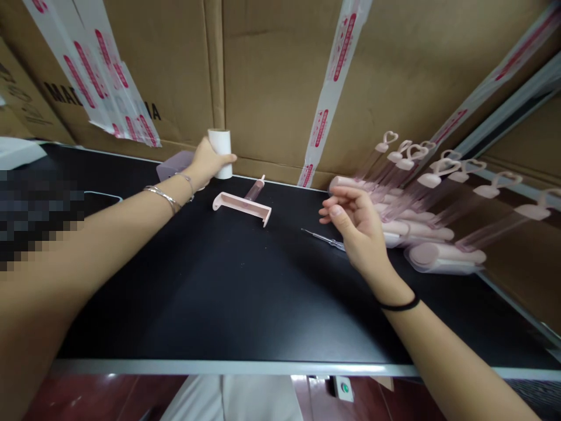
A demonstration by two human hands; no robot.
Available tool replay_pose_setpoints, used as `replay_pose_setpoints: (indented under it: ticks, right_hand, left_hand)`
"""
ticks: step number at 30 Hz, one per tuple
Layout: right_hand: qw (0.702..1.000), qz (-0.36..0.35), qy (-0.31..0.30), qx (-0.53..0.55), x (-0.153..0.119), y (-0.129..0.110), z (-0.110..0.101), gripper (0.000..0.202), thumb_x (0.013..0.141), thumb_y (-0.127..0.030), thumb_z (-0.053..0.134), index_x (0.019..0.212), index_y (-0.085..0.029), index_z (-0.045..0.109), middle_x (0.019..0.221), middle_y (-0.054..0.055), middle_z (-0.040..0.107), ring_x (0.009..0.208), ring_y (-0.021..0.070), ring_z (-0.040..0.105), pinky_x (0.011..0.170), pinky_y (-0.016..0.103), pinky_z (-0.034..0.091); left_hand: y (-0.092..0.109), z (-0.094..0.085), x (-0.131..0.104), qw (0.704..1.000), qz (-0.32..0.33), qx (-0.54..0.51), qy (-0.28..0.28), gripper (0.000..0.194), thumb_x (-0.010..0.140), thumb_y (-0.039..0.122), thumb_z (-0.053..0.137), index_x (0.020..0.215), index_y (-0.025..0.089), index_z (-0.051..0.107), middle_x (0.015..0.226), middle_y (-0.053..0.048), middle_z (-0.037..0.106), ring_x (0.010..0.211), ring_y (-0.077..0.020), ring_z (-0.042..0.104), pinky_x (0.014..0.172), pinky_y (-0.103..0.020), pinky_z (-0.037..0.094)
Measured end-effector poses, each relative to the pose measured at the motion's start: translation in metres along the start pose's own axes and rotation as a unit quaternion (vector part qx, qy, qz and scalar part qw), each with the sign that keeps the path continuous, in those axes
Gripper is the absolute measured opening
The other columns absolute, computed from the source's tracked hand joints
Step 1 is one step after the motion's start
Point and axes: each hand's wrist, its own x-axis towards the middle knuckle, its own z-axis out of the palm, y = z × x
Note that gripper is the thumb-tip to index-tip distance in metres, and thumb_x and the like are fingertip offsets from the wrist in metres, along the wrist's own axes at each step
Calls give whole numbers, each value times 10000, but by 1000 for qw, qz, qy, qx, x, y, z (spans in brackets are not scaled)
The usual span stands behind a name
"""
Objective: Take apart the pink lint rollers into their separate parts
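Note:
My left hand [210, 159] is closed round a white paper roll [222, 146], held upright at the back of the black table. A pink lint roller handle [243, 204], with an L-bent arm and no roll on it, lies on the tabletop between my hands. My right hand [357, 225] is raised over the table's right side with its fingers apart and loosely curled, holding nothing. Just left of it, partly hidden by the hand, lies a slim pointed metal tool [323, 238]. Beside my right hand stand several pink lint rollers [447, 257] with heart-shaped hanging ends.
A lilac box [175, 165] sits behind my left wrist. Taped cardboard boxes [272, 88] form a wall along the table's back. A white object [20, 152] lies at the far left, near a blurred-out patch. The table's pale front edge [236, 367] runs before me.

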Motion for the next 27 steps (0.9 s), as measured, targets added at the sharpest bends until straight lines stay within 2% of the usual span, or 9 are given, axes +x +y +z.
replay_pose_setpoints:
  ticks: [3, 6, 9, 11, 13, 15, 18, 21, 27]
  right_hand:
    - [1000, 0, -11, 5, 1, 1, 0, 323, 820, -434, 578, 1058, -239, 479, 895, 4, 556, 797, 122, 573, 725, 288, 510]
    - [1000, 2, -14, 15, 1, 1, -2, 292, 829, -402, 578, 1048, -232, 488, 866, -6, 552, 769, 114, 570, 721, 283, 498]
    - [1000, 1, -16, 17, 1, 1, -3, 270, 837, -375, 573, 1048, -228, 491, 867, -8, 551, 767, 112, 569, 723, 281, 491]
    - [1000, -1, -15, 4, 1, 1, -3, 272, 841, -377, 564, 1054, -226, 487, 875, -4, 549, 780, 118, 572, 723, 284, 491]
    - [999, -3, -16, -36, 1, 3, -5, 275, 851, -382, 542, 1065, -219, 481, 880, 6, 556, 793, 128, 578, 728, 293, 493]
    - [988, -14, -48, -144, 2, 5, -9, 260, 853, -346, 537, 1065, -203, 493, 896, 28, 582, 822, 152, 585, 760, 323, 488]
    - [902, -47, -166, -396, 3, 12, -20, 199, 812, -234, 573, 999, -164, 561, 940, 89, 621, 913, 233, 574, 839, 406, 448]
    - [805, -40, -251, -537, 3, 20, -30, 141, 808, -192, 563, 934, -137, 598, 911, 121, 636, 900, 268, 579, 822, 410, 437]
    - [756, -12, -272, -596, -1, 24, -30, 84, 846, -155, 480, 808, -153, 555, 817, 112, 634, 794, 244, 607, 723, 338, 424]
  left_hand:
    - [-25, -5, 1, 994, -72, -74, 46, 777, 729, 608, 574, 1297, 152, 303, 1176, -43, 507, 1144, -216, 411, 859, -357, 362]
    - [-30, -9, -3, 994, -59, -87, 23, 855, 712, 617, 573, 1337, 166, 202, 1179, 2, 481, 1167, -185, 379, 880, -331, 312]
    - [-17, -15, -11, 995, -18, -63, 71, 915, 714, 579, 592, 1364, 142, 119, 1292, -24, 397, 1251, -204, 285, 939, -347, 270]
    - [0, -20, -21, 992, 51, -4, 115, 824, 768, 541, 561, 1358, 119, 172, 1371, -52, 318, 1298, -213, 215, 1004, -369, 232]
    - [19, -25, -33, 985, 128, 58, 101, 604, 860, 485, 456, 1318, 121, 310, 1381, -65, 335, 1298, -212, 243, 1038, -381, 229]
    - [34, -26, -47, 976, 189, 105, 7, 456, 892, 450, 390, 1217, 139, 467, 1266, -73, 489, 1207, -213, 399, 1009, -366, 292]
    - [41, -21, -66, 945, 215, 176, -171, 452, 844, 467, 446, 1174, 171, 537, 1149, -89, 606, 1056, -245, 552, 909, -352, 384]
    - [36, -14, -82, 928, 200, 220, -225, 441, 827, 404, 466, 1204, 181, 519, 1154, -107, 619, 1018, -261, 590, 849, -347, 418]
    - [34, -17, -104, 945, 103, 181, -253, 409, 836, 359, 427, 1180, 156, 512, 1140, -126, 611, 1015, -254, 590, 855, -349, 441]
